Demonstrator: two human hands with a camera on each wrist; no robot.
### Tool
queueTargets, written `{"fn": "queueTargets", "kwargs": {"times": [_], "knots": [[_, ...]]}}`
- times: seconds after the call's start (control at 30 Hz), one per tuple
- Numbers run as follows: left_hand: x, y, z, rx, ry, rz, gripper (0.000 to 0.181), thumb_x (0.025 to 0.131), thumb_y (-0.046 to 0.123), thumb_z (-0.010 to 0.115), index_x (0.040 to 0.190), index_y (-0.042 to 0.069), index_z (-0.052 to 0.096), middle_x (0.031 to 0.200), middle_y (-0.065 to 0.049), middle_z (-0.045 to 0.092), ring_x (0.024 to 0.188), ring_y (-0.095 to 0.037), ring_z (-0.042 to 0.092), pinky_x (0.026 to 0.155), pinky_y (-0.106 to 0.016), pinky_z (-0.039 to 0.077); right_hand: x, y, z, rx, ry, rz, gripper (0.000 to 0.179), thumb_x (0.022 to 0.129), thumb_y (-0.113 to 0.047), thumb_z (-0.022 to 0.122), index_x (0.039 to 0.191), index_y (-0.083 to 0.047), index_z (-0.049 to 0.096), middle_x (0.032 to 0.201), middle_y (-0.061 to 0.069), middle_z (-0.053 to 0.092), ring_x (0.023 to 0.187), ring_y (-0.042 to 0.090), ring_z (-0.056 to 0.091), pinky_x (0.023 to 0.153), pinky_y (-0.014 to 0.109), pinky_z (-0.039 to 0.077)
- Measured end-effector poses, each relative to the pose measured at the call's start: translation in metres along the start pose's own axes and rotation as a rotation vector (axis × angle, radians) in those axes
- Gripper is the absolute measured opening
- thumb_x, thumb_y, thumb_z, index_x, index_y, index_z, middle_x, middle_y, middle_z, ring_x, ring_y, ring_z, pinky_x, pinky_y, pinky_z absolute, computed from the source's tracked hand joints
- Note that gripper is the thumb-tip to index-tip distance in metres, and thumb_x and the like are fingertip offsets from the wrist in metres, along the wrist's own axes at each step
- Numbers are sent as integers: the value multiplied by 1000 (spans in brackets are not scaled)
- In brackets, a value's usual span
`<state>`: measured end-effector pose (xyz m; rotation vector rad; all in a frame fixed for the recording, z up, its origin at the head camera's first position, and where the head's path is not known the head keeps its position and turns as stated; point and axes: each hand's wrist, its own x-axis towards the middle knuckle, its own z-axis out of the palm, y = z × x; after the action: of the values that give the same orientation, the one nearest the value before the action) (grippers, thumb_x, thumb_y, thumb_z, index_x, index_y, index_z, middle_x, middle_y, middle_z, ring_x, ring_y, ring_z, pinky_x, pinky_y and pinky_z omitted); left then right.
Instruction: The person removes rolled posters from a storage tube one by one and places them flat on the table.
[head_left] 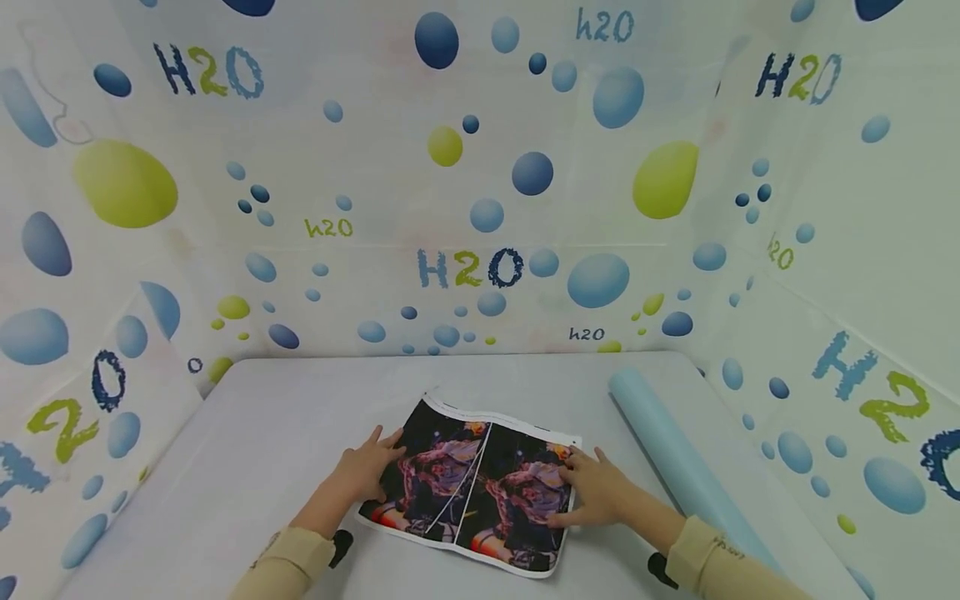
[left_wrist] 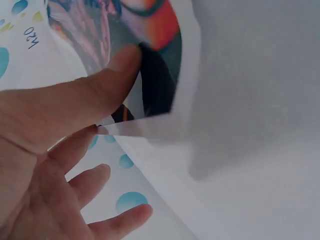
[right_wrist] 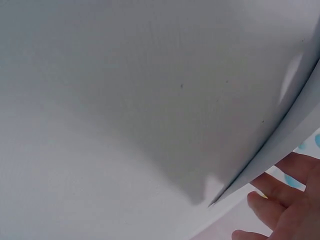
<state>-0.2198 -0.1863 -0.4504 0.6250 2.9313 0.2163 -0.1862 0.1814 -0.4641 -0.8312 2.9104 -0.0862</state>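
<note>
A printed sheet (head_left: 517,492) with two dark, colourful pictures side by side and a white border is held tilted over the white table. My left hand (head_left: 367,467) grips its left side; in the left wrist view the thumb of the left hand (left_wrist: 65,120) presses on the printed face with the index finger behind the edge, the other fingers spread apart. On the right side, my right hand (head_left: 600,492) holds the opposite edge. In the right wrist view the fingers of the right hand (right_wrist: 287,200) lie at a pale curved edge, and its thumb is hidden.
A light blue roll (head_left: 690,467) lies lengthwise on the right of the white table (head_left: 285,417). Sheeting (head_left: 375,150) printed with blue and green drops and "H2O" stands behind the table and along both sides.
</note>
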Motion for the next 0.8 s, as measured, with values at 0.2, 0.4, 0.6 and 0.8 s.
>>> {"fn": "queueTargets", "kwargs": {"times": [0.2, 0.4, 0.6, 0.8], "knots": [[20, -9, 5, 92, 55, 60, 62, 58, 4, 84, 116, 6, 63, 138, -11, 43, 130, -40, 28, 79, -68, 37, 0, -4, 2, 11, 28, -17, 73, 78, -66, 52, 107, -1, 63, 112, 16, 55, 107, 33, 52, 96, 59, 31], [36, -14, 5, 170, 122, 118, 51, 64, 4, 80, 112, 10, 66, 136, -11, 46, 130, -38, 30, 80, -64, 40, -1, -4, 6, 35, 95, -56, 43, 84, -53, 55, 86, -11, 68, 86, -1, 54, 71, 15, 53, 65, 36, 48], [45, -16, 7, 318, 240, 116, 51, 63, 10, 82, 110, 18, 66, 124, -16, 47, 113, -34, 43, 71, -51, 46, 0, -4, 8, 6, 182, -191, 7, 82, -20, 66, 79, -14, 67, 91, 4, 60, 75, 18, 58, 67, 32, 49], [50, -8, 8, 300, 193, 64, 78, 44, 23, 91, 117, 18, 61, 101, -15, 47, 86, -30, 52, 61, -43, 47, 1, -12, 5, 89, 121, -200, 15, 75, -13, 74, 87, -9, 66, 109, 20, 62, 87, 29, 63, 73, 37, 51]]}}
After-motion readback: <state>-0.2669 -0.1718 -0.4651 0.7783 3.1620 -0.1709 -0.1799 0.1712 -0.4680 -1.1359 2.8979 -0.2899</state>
